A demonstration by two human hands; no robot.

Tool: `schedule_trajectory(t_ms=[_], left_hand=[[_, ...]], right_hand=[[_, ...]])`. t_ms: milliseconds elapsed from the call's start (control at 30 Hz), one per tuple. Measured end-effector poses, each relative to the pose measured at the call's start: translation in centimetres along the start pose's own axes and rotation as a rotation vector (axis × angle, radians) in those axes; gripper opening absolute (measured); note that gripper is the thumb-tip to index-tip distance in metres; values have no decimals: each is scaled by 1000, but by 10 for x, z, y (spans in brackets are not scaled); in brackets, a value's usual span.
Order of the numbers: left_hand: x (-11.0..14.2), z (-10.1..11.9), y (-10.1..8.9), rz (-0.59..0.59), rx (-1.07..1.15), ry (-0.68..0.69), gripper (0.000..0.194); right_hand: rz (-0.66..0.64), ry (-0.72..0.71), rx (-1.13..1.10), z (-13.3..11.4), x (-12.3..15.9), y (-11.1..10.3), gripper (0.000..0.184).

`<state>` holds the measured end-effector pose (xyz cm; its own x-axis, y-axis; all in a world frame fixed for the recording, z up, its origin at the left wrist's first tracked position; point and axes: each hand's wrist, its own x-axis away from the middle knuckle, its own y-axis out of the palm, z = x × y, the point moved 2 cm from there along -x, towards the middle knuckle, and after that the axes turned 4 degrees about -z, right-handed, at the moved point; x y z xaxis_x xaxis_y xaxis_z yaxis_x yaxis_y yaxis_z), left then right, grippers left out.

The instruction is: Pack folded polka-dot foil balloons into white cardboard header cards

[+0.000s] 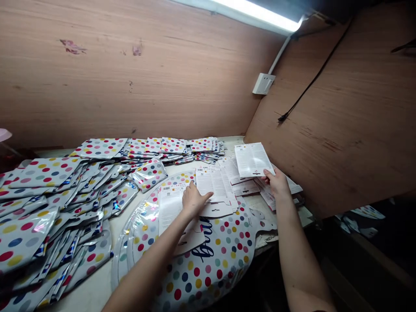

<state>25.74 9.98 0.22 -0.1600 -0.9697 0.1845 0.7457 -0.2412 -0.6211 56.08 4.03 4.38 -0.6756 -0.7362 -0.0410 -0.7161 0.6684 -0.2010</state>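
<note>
My right hand [277, 181] pinches the lower right corner of a white printed card [252, 158], held above a loose pile of similar cards [245, 187] at the right. My left hand [194, 198] lies on white printed cards, its thumb stretched out to the right. Under its fingers and wrist is one stack [169, 206]; beside the thumb is another stack [212, 184]. Both stacks rest on a large flat foil balloon [224, 251] with coloured dots and dark blue lettering. More flat layers of dotted foil show beneath at the left.
Many folded dotted foil pieces [42, 173] lie in heaps along the left, with further folded ones [173, 145] along the back. Wooden panels [130, 95] close off the back and right. A white socket [264, 83], a hanging black cable [312, 82] and a lamp [256, 13] are above.
</note>
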Motion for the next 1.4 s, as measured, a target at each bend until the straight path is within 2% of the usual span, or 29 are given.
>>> schedule_trajectory(t_ms=[100,133,200,267,300,400,467,533,600,667,733,800,900,1033,1133,1267,1400], left_hand=[[3,10,8,53,-49,-27,101],[2,11,10,60,-47,-33,97],[-2,8,10,48,-13,-41,80],[-5,1,4,29,53,-40,54],[-4,-4,-1,26,98,-35,42],[10,-19,-21,55,274,-2,20],[35,-27,-34,77,414,36,23],[67,-34,-44,88,541,82,31],[101,-42,-48,102,653,121,35],[130,-56,-49,159,857,137,36],[151,-73,-49,235,886,105,34],[165,-89,-50,307,820,60,34],[179,-102,-54,390,708,11,37],[194,-100,-59,458,622,-31,36],[200,-96,-62,467,605,-24,35],[198,-93,-73,409,513,0,30],[187,-85,-88,161,692,48,30]], right_hand=[[28,102,149,-9,-21,-14,21],[45,123,196,-12,-22,-14,21],[79,139,271,-17,-14,-9,34],[65,126,307,-22,8,2,46],[25,115,307,-23,24,8,45],[-217,102,248,-23,90,35,32],[-443,142,140,-20,143,58,41],[-658,265,-133,-18,195,81,51],[-690,404,-469,-17,235,99,53],[-609,515,-737,-17,262,112,49],[-559,587,-908,-17,278,123,42],[-560,621,-991,-16,288,132,36],[-541,580,-958,-14,294,142,32],[-453,518,-897,-13,290,144,42],[-518,568,-918,-16,286,143,36],[-583,549,-933,-19,287,140,33],[-602,480,-1050,-24,289,140,42]])
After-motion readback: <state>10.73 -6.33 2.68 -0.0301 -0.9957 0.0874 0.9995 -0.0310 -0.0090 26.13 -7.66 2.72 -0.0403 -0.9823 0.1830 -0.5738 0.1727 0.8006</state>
